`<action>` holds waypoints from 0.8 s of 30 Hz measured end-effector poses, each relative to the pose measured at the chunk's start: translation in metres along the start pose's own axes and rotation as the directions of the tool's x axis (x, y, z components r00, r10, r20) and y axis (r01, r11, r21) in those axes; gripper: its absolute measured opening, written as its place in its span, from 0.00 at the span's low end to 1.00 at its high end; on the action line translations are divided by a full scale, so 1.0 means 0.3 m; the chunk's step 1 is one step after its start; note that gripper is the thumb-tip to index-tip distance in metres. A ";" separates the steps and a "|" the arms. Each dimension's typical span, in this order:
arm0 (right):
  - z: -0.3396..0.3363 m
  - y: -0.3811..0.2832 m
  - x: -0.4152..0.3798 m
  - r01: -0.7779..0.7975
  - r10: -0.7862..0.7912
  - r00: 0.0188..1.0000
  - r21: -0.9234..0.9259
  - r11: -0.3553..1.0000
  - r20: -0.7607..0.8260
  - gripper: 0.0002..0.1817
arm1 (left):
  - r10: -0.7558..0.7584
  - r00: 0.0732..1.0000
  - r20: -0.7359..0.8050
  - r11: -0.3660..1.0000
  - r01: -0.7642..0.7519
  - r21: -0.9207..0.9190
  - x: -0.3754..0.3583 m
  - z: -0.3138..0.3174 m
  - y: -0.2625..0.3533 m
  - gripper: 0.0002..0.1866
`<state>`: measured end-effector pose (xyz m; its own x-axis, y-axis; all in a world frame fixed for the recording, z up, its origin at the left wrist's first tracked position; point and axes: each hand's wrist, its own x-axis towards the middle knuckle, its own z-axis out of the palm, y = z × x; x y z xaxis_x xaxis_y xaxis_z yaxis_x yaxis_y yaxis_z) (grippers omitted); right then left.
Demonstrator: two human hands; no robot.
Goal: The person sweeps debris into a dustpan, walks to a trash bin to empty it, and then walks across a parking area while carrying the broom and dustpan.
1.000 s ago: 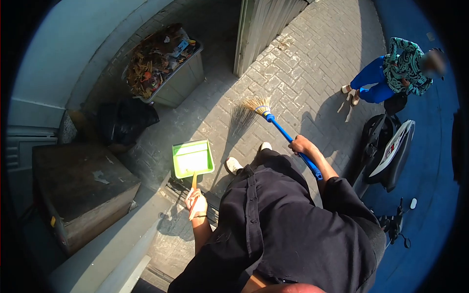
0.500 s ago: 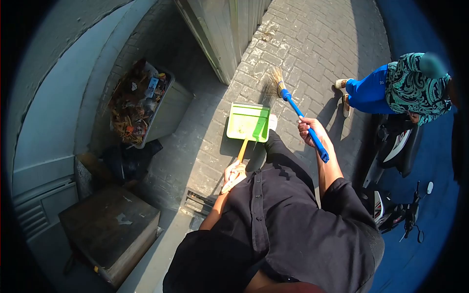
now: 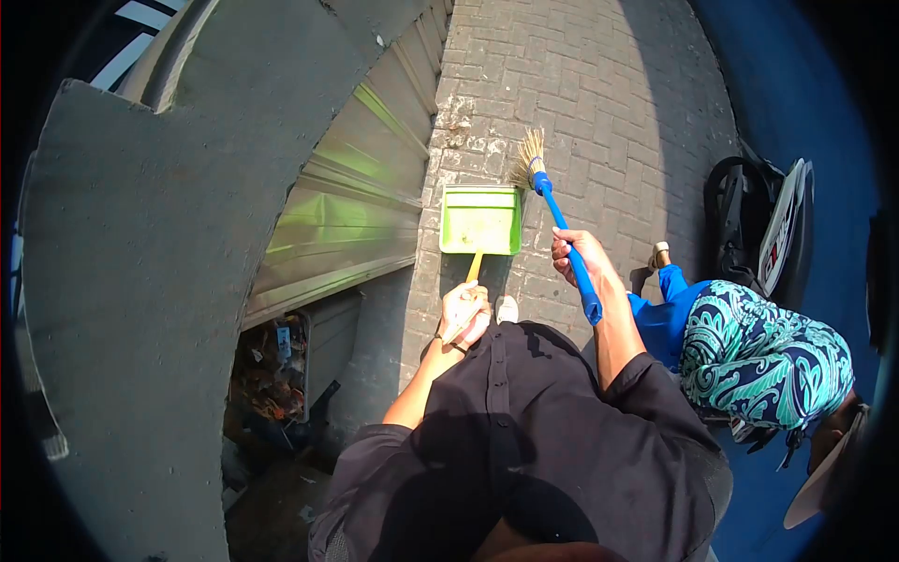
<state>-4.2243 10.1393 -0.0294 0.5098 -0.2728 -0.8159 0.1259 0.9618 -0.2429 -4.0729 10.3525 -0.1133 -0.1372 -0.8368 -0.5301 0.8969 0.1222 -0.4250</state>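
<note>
My left hand (image 3: 464,315) is closed round the yellow handle of a green dustpan (image 3: 481,221). The pan hangs out ahead of my feet, over the paving, with its open edge facing away from me. In my right hand (image 3: 582,258) is a short broom (image 3: 559,212) with a blue handle, gripped near its rear end. Its straw bristles point forward and sit just beyond the pan's right far corner. One of my light shoes (image 3: 508,309) shows below the dustpan.
A grey metal wall with a corrugated panel (image 3: 346,206) stands at left. Below it is a bin (image 3: 309,361) full of litter. Block paving (image 3: 552,66) stretches ahead. A person in a patterned top (image 3: 763,361) bends at right, near a parked motorbike (image 3: 758,220).
I have moved forward along the wall, so the bin now lies lower and partly hidden. The dustpan has turned straighter ahead. The person at right now appears lower and bent over.
</note>
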 end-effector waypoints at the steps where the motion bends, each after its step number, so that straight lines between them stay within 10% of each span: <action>1: 0.011 -0.054 0.015 0.032 -0.032 0.999 -0.010 0.999 -0.009 0.08 | -0.021 1.000 0.004 1.000 0.021 -0.010 0.054 0.065 0.016 0.11; 14: 0.151 -1.003 0.214 0.232 -0.214 0.973 0.386 0.893 -0.089 0.09 | -0.231 0.928 -0.291 0.970 0.242 0.002 1.023 1.139 0.313 0.13; 24: 0.071 -1.642 0.666 0.344 -0.155 0.911 0.495 0.798 -0.383 0.09 | -0.244 0.957 -0.156 0.964 0.257 0.066 1.957 1.810 0.468 0.10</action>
<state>-4.1662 9.6116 -0.0616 0.1188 -0.4059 -0.9062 0.6975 0.6836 -0.2147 -3.7994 9.5884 -0.0857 -0.4158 -0.7475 -0.5180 0.8572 -0.1320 -0.4977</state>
